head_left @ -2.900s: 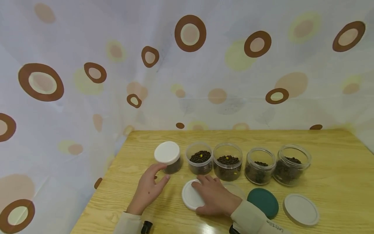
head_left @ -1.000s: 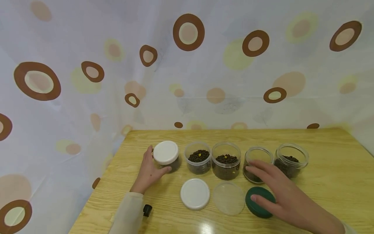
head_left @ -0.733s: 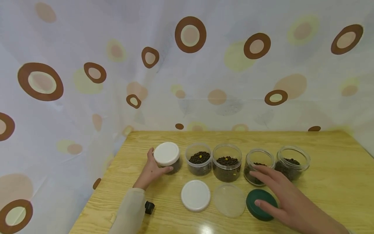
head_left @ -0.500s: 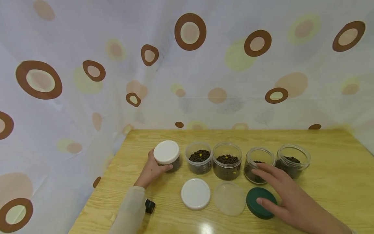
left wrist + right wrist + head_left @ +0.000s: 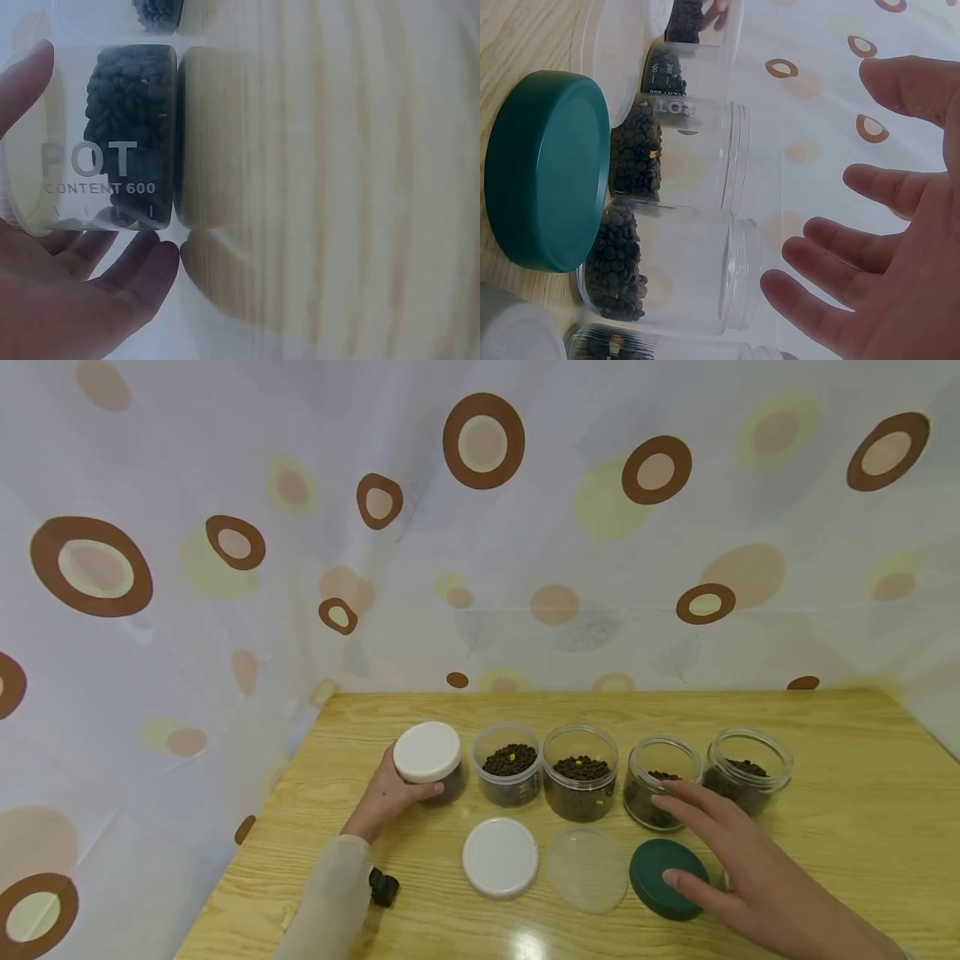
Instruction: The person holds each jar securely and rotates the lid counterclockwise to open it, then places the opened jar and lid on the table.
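Observation:
On the left, my left hand (image 5: 386,802) grips a clear jar with a white lid (image 5: 427,750) on top. The left wrist view shows its thumb and fingers around that jar (image 5: 127,142), which is marked POT and part full of dark pellets. My right hand (image 5: 742,868) hovers with fingers spread, holding nothing, over a dark green lid (image 5: 660,878). Behind its fingertips stands a lidless jar (image 5: 637,789). In the right wrist view the hand (image 5: 885,255) is apart from the jars.
More lidless jars of dark pellets stand in the row: two in the middle (image 5: 510,768) (image 5: 581,781) and one at the right (image 5: 750,768). A white lid (image 5: 500,857), a clear lid (image 5: 587,870) and a pale lid (image 5: 514,330) lie in front. Patterned cloth (image 5: 555,527) hangs behind.
My right hand has left the white lid and moved right, above the green lid. My left hand has moved from in front of the lidded jar to grip it.

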A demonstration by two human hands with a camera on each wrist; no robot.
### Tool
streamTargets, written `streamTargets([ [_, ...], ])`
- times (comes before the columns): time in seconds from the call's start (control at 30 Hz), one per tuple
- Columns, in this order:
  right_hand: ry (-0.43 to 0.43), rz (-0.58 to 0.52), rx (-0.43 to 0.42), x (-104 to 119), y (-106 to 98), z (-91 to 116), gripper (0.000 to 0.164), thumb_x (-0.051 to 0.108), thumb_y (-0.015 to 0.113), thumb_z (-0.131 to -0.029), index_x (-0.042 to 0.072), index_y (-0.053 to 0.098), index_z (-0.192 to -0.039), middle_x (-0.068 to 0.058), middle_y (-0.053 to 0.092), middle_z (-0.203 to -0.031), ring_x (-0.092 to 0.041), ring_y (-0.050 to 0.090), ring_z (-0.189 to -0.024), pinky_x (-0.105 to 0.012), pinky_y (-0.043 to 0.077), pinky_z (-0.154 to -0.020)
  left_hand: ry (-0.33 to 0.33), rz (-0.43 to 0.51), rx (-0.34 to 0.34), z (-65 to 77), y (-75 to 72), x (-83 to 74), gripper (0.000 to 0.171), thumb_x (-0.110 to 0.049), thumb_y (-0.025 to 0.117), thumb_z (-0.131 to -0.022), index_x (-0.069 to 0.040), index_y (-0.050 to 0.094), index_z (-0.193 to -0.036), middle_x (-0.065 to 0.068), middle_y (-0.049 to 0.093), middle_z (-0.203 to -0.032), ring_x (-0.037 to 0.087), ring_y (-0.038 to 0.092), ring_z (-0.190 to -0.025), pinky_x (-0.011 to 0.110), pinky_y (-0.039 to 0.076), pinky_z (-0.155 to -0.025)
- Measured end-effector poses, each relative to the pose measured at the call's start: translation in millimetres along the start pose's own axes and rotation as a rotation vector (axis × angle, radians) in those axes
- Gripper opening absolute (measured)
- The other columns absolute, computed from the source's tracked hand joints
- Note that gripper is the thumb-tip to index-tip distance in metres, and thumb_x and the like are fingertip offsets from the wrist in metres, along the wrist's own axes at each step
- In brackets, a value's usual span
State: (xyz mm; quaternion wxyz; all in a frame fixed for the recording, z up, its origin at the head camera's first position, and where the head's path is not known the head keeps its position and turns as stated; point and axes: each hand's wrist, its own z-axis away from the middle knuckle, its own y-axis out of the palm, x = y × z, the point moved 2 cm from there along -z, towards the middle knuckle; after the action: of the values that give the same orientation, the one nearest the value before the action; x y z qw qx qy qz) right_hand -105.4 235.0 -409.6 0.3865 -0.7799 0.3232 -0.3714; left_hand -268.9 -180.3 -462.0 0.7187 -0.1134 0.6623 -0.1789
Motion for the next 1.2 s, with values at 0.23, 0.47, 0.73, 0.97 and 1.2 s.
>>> streamTargets([
  [0.23,-0.007,-0.030,-0.008,0.4,-1.1,-0.1,0.079,0.030,0.080,-0.083,0.031,0.039,-0.150,0.001,0.041,-0.153,0.008,0.027,-0.138,-0.004,0.026,-0.095,0.012,0.000,-0.039,6.3,1.3,-3.2,0.098,-0.026,0.085,-0.078,-0.011,0.025,-0.153,0.016,0.045,-0.147,0.034,0.048,-0.135,0.053,0.039,-0.113],
  [0.47,0.003,-0.069,-0.025,2.0,-3.8,-0.8,0.080,0.027,0.081,-0.083,0.024,0.040,-0.152,-0.004,0.042,-0.152,0.013,0.023,-0.139,0.001,0.021,-0.097,0.173,0.043,-0.045,6.0,2.5,-7.7,0.068,-0.021,0.084,-0.079,-0.016,0.051,-0.138,0.009,0.060,-0.133,0.025,0.058,-0.123,0.045,0.048,-0.105],
  [0.73,0.016,-0.070,-0.034,-0.3,-7.0,-0.3,0.081,0.024,0.081,-0.082,0.025,0.039,-0.152,-0.002,0.041,-0.153,0.015,0.021,-0.139,-0.002,0.023,-0.095,0.114,0.056,-0.089,12.1,-2.7,-10.1,0.083,-0.026,0.085,-0.078,-0.015,0.036,-0.145,0.012,0.049,-0.140,0.029,0.052,-0.129,0.050,0.045,-0.107],
  [0.97,0.014,-0.073,-0.023,-3.6,-7.0,1.3,0.081,0.024,0.081,-0.083,0.025,0.038,-0.152,-0.002,0.040,-0.153,0.017,0.019,-0.138,0.001,0.019,-0.096,0.065,0.061,-0.111,21.2,-6.2,-12.9,0.098,-0.032,0.085,-0.078,-0.015,0.021,-0.151,0.013,0.039,-0.147,0.032,0.045,-0.136,0.055,0.039,-0.112],
  [1.2,0.016,-0.071,-0.020,-5.9,-10.4,1.1,0.080,0.024,0.080,-0.083,0.025,0.039,-0.152,-0.001,0.040,-0.152,0.017,0.021,-0.137,0.000,0.023,-0.095,0.200,0.070,-0.106,37.1,-0.5,-41.1,0.096,-0.021,0.085,-0.077,-0.017,0.025,-0.152,0.012,0.041,-0.147,0.032,0.044,-0.137,0.057,0.037,-0.114],
])
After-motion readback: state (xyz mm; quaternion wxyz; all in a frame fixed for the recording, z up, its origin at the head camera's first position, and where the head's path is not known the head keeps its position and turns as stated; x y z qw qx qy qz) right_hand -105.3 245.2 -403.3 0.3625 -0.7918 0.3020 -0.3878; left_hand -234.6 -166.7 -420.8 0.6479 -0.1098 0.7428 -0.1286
